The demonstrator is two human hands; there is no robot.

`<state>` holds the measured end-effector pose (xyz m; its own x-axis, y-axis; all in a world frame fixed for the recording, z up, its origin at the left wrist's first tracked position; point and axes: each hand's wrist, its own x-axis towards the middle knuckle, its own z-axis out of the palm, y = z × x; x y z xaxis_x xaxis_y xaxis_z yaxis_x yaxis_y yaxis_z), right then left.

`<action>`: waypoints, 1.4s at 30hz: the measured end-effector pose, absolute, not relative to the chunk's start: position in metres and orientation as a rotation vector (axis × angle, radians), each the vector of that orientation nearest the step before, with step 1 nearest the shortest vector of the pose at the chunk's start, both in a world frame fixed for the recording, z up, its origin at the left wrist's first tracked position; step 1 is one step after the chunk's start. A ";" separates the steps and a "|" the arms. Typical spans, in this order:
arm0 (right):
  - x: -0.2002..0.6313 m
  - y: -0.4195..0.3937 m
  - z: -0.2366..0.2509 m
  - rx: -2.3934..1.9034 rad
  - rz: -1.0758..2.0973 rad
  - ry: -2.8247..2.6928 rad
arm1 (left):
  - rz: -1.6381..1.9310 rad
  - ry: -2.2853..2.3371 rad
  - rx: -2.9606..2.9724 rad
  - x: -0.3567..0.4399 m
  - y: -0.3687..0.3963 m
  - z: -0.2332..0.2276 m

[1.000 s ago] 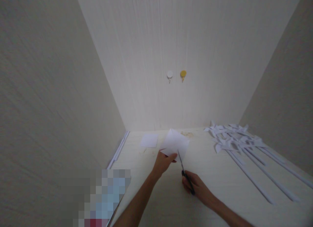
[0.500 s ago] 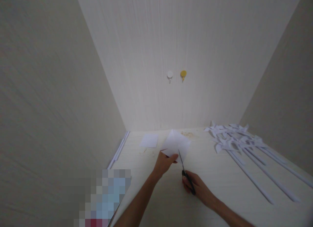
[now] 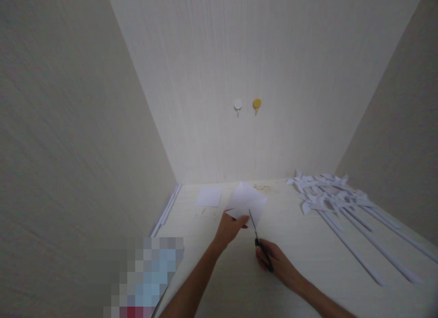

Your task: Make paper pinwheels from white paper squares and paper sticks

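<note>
Nearest first, as logged from my remote seat: a blurred block, lower left, its contents masked from me. Table, one, pale, beneath everything in hand. Right hand, fingers curled about the handles of one pair of black-handled scissors; the grip hid part of them from me. Left hand, set apart from the right, thumb and fingers pinched on one white sheet, mid-table, a corner pointing to the wall. The thumb covered part of its near edge; the scissor blades met that edge just right of the thumb, and I could not tell how far they had cut.

Right side: several white rods, lying slantwise, with an overlapping heap of folded white paper pieces at their far ends. Left edge: slim white tubes, side by side. Beyond the left hand: a second sheet, flat. Farthest: back wall, bearing two hooks, one white, one yellow.
</note>
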<state>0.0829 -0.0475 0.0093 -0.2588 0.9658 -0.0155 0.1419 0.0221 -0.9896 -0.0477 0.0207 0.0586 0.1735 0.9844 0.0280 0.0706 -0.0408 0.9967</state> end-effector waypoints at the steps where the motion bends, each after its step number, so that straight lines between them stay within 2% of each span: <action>1: 0.083 -0.048 0.009 -1.183 1.327 -1.511 | 1.069 1.114 1.362 -0.048 0.020 0.059; 13: 0.085 -0.044 -0.004 -1.193 1.321 -1.526 | 1.061 1.120 1.383 -0.048 0.022 0.056; 42: 0.084 -0.045 0.001 -1.211 1.328 -1.502 | 1.063 1.098 1.360 -0.049 0.022 0.056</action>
<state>0.0845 -0.0450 0.0005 -0.2434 0.9692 -0.0375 0.1564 0.0011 -0.9877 -0.0489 0.0218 0.0559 0.1870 0.9820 0.0259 0.0574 -0.0373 0.9977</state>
